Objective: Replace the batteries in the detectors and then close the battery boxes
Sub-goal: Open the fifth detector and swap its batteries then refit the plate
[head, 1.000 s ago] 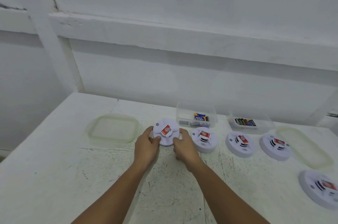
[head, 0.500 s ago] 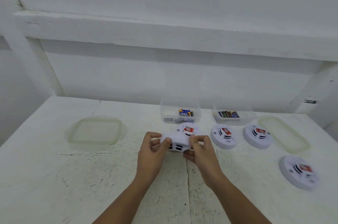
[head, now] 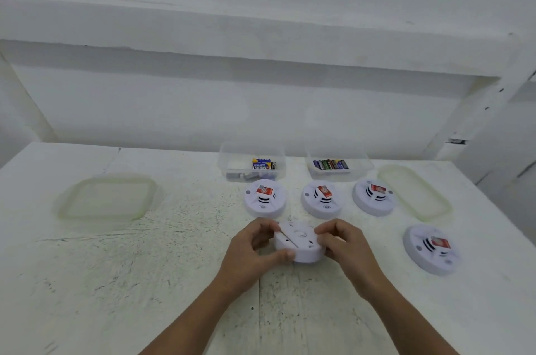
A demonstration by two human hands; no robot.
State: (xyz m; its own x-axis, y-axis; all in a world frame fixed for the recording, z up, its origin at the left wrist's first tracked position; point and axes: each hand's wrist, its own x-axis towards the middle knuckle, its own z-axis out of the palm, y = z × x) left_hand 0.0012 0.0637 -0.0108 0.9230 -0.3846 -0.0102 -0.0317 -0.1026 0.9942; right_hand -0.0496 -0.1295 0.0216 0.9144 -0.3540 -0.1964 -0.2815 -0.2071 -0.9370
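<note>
Taken from the far row and turned over, the detector (head: 298,241) is now gripped between left hand (head: 252,250) and right hand (head: 345,244), probably to open it.

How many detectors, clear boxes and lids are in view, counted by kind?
detectors: 5
clear boxes: 2
lids: 2
total: 9

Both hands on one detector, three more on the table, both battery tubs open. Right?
Four, not three: head view shows a row of three detectors plus a fourth detector on the table. Yes, left hand and right hand hold one detector; both tubs open.
</note>
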